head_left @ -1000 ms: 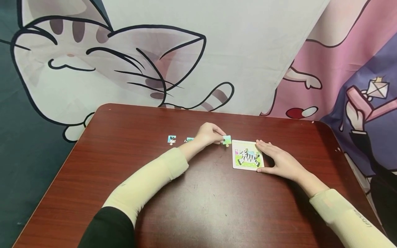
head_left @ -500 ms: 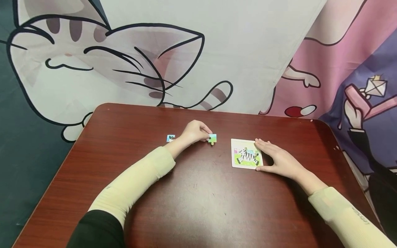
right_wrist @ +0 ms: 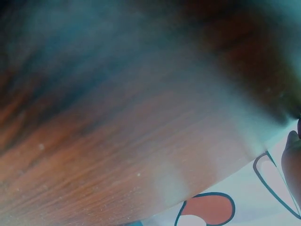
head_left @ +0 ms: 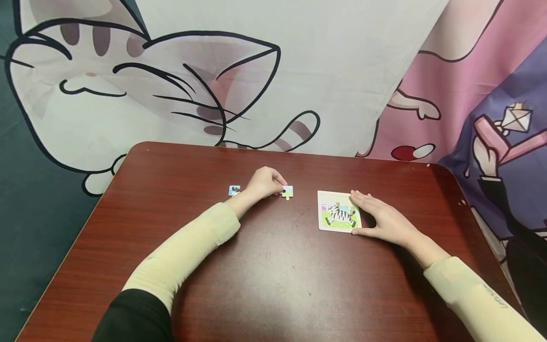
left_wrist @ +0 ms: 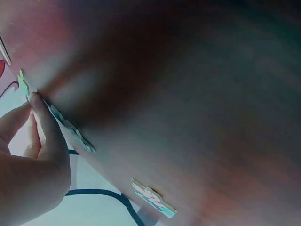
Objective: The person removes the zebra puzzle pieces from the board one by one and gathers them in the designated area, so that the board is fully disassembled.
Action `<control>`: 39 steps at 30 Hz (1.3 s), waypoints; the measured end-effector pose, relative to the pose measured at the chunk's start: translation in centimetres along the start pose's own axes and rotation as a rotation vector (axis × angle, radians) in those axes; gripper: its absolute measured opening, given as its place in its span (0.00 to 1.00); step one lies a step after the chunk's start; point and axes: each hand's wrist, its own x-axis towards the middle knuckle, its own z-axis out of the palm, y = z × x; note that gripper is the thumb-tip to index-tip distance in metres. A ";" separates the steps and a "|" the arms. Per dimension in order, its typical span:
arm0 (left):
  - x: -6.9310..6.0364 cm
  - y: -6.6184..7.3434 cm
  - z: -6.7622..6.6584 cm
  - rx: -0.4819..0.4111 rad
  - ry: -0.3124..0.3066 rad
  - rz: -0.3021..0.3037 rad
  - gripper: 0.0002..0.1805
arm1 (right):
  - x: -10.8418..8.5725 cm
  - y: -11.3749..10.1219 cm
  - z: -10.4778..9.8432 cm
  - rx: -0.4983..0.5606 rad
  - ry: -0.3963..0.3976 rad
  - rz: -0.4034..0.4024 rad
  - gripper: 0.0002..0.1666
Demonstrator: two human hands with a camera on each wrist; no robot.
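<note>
My left hand [head_left: 263,182] pinches a small blue-and-green jigsaw piece [head_left: 287,192] between thumb and fingers, just above or at the table; the left wrist view shows that jigsaw piece [left_wrist: 22,85] edge-on at the fingertips. Right of it lies a square puzzle board [head_left: 339,212] with a white border and a running zebra picture. Along the board's right side rests my right hand [head_left: 382,221], fingers fairly straight at the upper corner and thumb at the lower one. In the right wrist view only a bit of the right hand [right_wrist: 292,162] shows.
A blue zebra-head piece [head_left: 234,190] lies left of the left hand. Another loose piece [left_wrist: 71,128] shows in the left wrist view, hidden behind the hand from above. The brown table [head_left: 273,285] ends at a cartoon-cat cloth [head_left: 333,95].
My left hand has moved left, away from the board, with the jigsaw piece in its fingers, slowing in the last half second. My right hand has stayed at the board.
</note>
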 end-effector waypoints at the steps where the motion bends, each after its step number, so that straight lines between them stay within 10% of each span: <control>1: 0.0 -0.1 0.0 0.004 0.001 -0.003 0.08 | 0.0 0.0 0.0 0.001 -0.002 0.001 0.59; 39: 0.0 -0.1 -0.2 0.190 0.055 0.131 0.06 | 0.0 -0.2 -0.1 0.008 -0.020 0.030 0.59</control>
